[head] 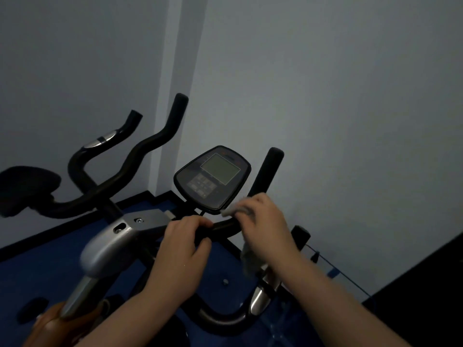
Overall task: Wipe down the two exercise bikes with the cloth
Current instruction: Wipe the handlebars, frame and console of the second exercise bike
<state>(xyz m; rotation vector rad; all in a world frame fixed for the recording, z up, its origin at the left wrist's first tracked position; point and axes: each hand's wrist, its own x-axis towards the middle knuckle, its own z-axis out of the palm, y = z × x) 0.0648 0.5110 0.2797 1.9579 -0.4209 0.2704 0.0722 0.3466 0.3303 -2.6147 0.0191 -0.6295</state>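
A pale wall (pixel 325 83) and a blue floor (pixel 30 271) frame two exercise bikes, which are seen in dim light. The nearer bike (pixel 105 249) fills the lower middle of the view, its grey stem housing rising to a black handlebar (pixel 223 225) and a console (pixel 213 180) with a blank screen. The second bike (pixel 105 194) stands beyond it to the left, close to the wall corner, and only its curved black bars and a dark pad are shown.

The left hand (pixel 184 242) is closed around the cross-section of the nearer handlebar, just right of the stem; it is judged to be placed there to steady the bar while the other side is rubbed. The right hand (pixel 263 225) is curled over the same bar where it bends upward toward the right grip, and the cloth (pixel 246 261) is clamped between palm and bar. One grey corner of the cloth is pushed out above the fingers, just under the lower edge of the console, and a longer tail is left hanging below the wrist. How much of the cloth is wrapped round the bar cannot be told, since it is hidden by the hand.

The wiping is judged to be under way on the nearer bike, with the second bike apparently not yet reached.
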